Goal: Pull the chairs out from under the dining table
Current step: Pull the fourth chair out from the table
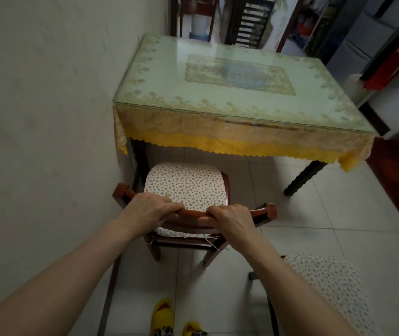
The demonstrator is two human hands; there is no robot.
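Near the desk (242,98), left hand (148,209) and right hand (232,219) clench the chair (186,187) top rail; advisable: pull evenly, straight back, avoiding the second chair (327,287).

wall (48,117) tight at 9 o'clock of chair (186,187), no hand room there; dining table (218,117) edge blocks 12 o'clock; second chair (327,284) crowds 4 o'clock; open floor tiles (278,190) at 2-3 o'clock, slippers (163,311) at 6

Tiled floor (315,214) carries dining table (218,93), two chairs (186,187) (327,282).
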